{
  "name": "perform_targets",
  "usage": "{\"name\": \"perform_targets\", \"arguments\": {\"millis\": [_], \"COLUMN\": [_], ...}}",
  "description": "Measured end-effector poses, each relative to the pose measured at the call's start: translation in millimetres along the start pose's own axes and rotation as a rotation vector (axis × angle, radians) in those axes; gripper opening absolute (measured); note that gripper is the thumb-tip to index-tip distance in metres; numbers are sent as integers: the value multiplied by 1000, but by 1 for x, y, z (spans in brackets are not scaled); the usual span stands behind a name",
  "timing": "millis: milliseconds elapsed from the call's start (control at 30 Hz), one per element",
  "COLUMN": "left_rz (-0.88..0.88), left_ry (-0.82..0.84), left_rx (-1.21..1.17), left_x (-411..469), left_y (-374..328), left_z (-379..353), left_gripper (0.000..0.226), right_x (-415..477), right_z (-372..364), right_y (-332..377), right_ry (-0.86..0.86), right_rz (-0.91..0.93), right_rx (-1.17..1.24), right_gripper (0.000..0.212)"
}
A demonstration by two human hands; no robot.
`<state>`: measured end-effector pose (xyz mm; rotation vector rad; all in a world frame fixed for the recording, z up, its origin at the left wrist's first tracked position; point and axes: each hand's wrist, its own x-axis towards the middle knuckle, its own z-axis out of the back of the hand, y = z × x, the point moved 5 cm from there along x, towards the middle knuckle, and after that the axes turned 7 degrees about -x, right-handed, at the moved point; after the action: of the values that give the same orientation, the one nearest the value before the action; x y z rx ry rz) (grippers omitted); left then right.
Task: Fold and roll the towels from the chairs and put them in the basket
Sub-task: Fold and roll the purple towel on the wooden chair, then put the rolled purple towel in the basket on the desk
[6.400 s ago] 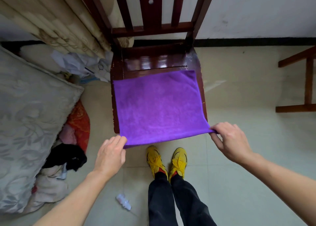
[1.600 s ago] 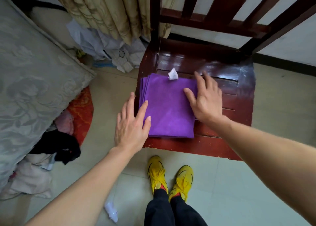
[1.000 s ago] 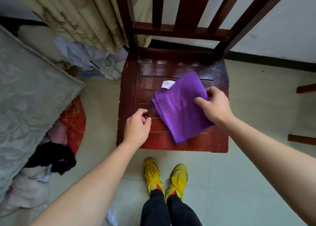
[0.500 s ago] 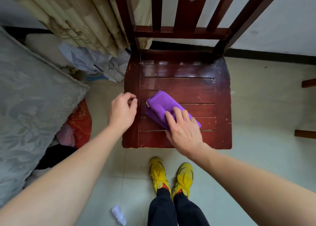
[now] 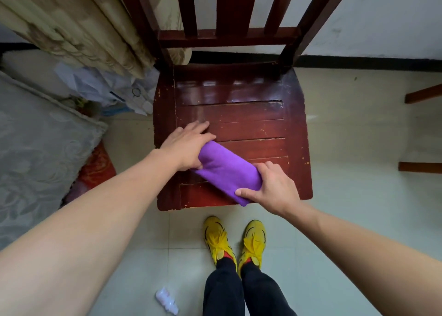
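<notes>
Far left, grey patterned cushion (image 5: 35, 148) on the floor, red cloth (image 5: 95, 172) tucked at its near edge; beige curtain (image 5: 71, 24) hangs above, crumpled white plastic (image 5: 107, 88) at its foot. Small clear bottle (image 5: 166, 301) lies on the tiles near the bottom edge. Dark red wooden chair (image 5: 251, 115) stands centre, back slats toward the wall, seat scuffed along its edges. Left hand (image 5: 186, 146) sits over the left end of the purple towel (image 5: 227, 170): fingers laid across it, only gently bent, tips reaching the seat beyond, thumb tucked against the near side, so the end is clasped. Towel is rolled into a thick tube and lies slanted on the front half of the seat, running from left of middle down to the front edge, where its right end just overhangs. Right hand (image 5: 270, 189) grips that end firmly, fingers curled over the far side, thumb across the near side. Yellow shoes (image 5: 216, 239) on the floor just before the seat's front edge. Far right, legs of a second chair (image 5: 423, 93)
</notes>
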<state>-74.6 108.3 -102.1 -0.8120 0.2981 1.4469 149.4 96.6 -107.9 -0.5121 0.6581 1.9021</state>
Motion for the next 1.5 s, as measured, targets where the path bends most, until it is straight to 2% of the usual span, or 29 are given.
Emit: {"name": "perform_targets", "arguments": {"millis": [100, 267, 333, 433, 533, 833, 1000, 1233, 1367, 1500], "left_rz": [-38, -129, -123, -132, -154, -357, -526, -793, -958, -1136], "left_ry": [-30, -276, -301, -301, -315, -340, -341, -407, -455, -499], "left_rx": [32, -74, -131, -214, -216, 111, 328, 556, 625, 657], "left_x": [-5, -41, -57, -83, -106, -182, -214, -249, -280, -321], "left_y": [-1, 1, -7, -31, -61, -192, -296, -478, -620, -755], "left_z": [-8, -23, -29, -29, -16, 71, 98, 105, 92, 59], "left_gripper": [70, 40, 30, 37, 54, 53, 70, 51, 41, 43], "right_x": [0, -12, -22, -46, -75, -209, -316, -463, -580, -703], "right_z": [-5, 8, 14, 32, 55, 152, 182, 194, 199, 184], "right_y": [6, 10, 7, 0, -9, -48, -96, -205, -285, -355], "right_ry": [29, -169, -210, -249, -270, -446, -514, -570, -606, -617], "right_rz": [17, 133, 201, 276, 293, 95, -25, -277, -478, -688], "right_rx": [-14, 33, 16, -24, -48, -197, -234, -307, -361, -366], "right_gripper": [65, 41, 43, 58, 58, 59, 59, 59, 53, 51]}}
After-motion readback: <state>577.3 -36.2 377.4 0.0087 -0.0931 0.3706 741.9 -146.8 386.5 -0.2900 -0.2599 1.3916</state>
